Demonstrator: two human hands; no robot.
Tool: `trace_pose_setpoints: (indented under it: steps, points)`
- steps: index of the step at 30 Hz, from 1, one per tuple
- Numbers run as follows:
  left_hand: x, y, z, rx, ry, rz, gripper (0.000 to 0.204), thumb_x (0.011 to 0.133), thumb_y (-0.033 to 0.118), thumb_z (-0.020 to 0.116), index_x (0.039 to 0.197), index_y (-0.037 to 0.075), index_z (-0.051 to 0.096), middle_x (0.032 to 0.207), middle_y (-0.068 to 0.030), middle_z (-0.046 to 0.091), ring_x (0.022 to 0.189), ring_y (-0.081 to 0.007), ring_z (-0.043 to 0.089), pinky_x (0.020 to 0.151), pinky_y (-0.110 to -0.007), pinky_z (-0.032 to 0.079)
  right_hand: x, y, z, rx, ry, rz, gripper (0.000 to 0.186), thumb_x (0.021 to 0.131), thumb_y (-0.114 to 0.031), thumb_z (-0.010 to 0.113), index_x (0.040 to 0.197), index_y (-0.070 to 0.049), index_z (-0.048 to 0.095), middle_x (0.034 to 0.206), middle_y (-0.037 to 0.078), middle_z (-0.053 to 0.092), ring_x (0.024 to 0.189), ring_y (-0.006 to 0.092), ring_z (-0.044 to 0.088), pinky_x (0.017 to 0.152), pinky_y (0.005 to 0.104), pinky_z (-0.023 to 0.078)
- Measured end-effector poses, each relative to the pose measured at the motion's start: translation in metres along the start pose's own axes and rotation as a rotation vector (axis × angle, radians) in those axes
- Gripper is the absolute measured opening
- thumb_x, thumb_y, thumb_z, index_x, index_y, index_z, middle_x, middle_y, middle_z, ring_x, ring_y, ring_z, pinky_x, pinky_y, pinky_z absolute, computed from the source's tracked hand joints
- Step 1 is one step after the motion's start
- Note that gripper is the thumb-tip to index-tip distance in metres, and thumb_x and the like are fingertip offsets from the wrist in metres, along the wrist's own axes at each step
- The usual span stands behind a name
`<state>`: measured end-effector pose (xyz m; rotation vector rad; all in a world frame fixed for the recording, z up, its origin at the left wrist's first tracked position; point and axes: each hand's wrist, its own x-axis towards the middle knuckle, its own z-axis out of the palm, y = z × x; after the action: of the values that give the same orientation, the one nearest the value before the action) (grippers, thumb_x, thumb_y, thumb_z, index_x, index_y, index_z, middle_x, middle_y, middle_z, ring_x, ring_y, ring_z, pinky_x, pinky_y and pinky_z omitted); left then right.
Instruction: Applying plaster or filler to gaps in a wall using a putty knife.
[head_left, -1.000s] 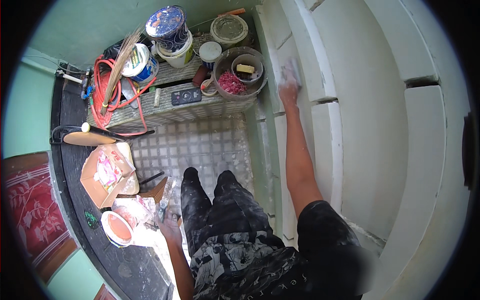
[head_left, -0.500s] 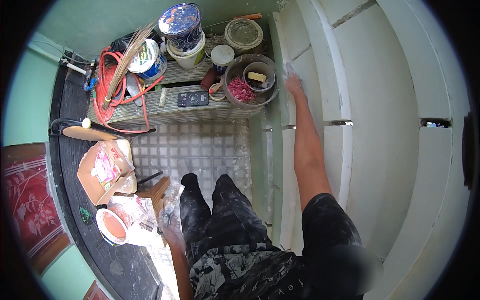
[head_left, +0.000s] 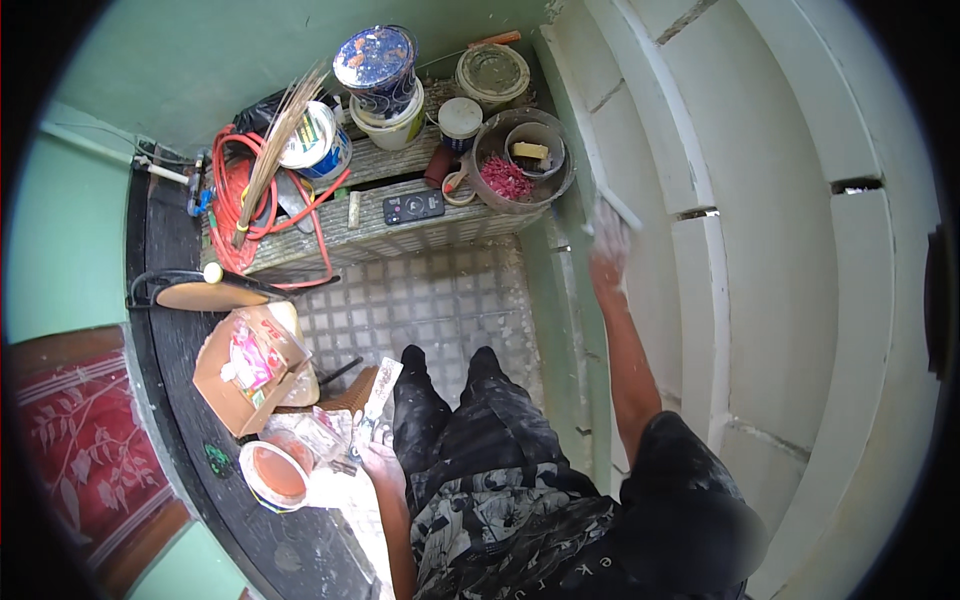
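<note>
My right hand [head_left: 609, 238], dusted white, is closed on a pale flat blade [head_left: 622, 208] against the panelled wall [head_left: 655, 270] to the right. Motion blur and the fingers hide the rest of that blade. My left hand [head_left: 380, 464], also whitened, is low by my left leg, its fingers around the handle of a putty knife [head_left: 383, 386]. The putty knife points up and away from me, its metal blade smeared with white. Just left of that hand stands an open bucket [head_left: 280, 475] with reddish insides.
A slatted bench [head_left: 375, 235] at the back bears lidded paint buckets [head_left: 375, 65], a grey basin [head_left: 520, 200], a remote [head_left: 413, 208], a straw broom [head_left: 275, 155] and a red hose [head_left: 230, 215]. A cardboard box [head_left: 225, 390] and a stool-like brown piece [head_left: 345, 393] stand left. Tiled floor [head_left: 420, 295] lies ahead.
My right hand has come down and nearer along the wall, and the flat blade in it shows more. The putty knife in my left hand has swung up into clearer view. The whole view has shifted slightly.
</note>
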<state>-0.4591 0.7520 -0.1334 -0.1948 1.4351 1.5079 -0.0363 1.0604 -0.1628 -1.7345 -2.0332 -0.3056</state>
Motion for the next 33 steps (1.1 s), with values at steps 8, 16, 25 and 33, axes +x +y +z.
trace_pose_setpoints:
  steps: [8,16,25,33]
  points:
    - [0.071,0.06,0.009,0.107,-0.529,0.044,0.044,0.098,0.033,0.044,0.137,0.012,0.044,0.11,0.0013,0.054,0.092,-0.0118,0.05,0.084,-0.028,0.039,-0.127,-0.011,-0.03,-0.034,-0.477,0.615,0.048,0.085,0.001,0.045,0.133,-0.003,0.048,0.142,0.014,0.044,0.129,0.031,0.043,0.105,0.0451,0.037]
    - [0.133,0.094,0.06,0.325,-0.45,-0.072,0.049,0.094,0.038,0.046,0.138,0.017,0.042,0.123,0.0002,0.048,0.107,-0.0179,0.044,0.097,-0.036,0.031,-0.228,0.007,-0.049,-0.327,-0.071,0.641,0.05,0.083,0.002,0.043,0.131,-0.008,0.052,0.141,0.012,0.046,0.13,0.0304,0.043,0.11,0.0441,0.032]
    - [0.172,0.109,0.085,0.479,-0.699,-0.115,0.049,0.094,0.042,0.042,0.138,0.02,0.043,0.13,0.0032,0.047,0.107,-0.0171,0.041,0.095,-0.035,0.028,-0.207,-0.056,-0.12,-0.551,0.136,0.539,0.042,0.086,-0.008,0.05,0.128,-0.011,0.055,0.139,0.011,0.047,0.131,0.031,0.042,0.108,0.05,0.032]
    - [0.16,0.1,0.115,0.517,-0.744,-0.248,0.047,0.094,0.045,0.042,0.136,0.023,0.047,0.117,0.0026,0.053,0.092,-0.0146,0.046,0.081,-0.031,0.034,-0.277,-0.064,-0.08,-0.147,-0.42,1.015,0.044,0.081,-0.008,0.052,0.125,-0.011,0.056,0.14,0.008,0.047,0.13,0.0309,0.043,0.107,0.0533,0.032]
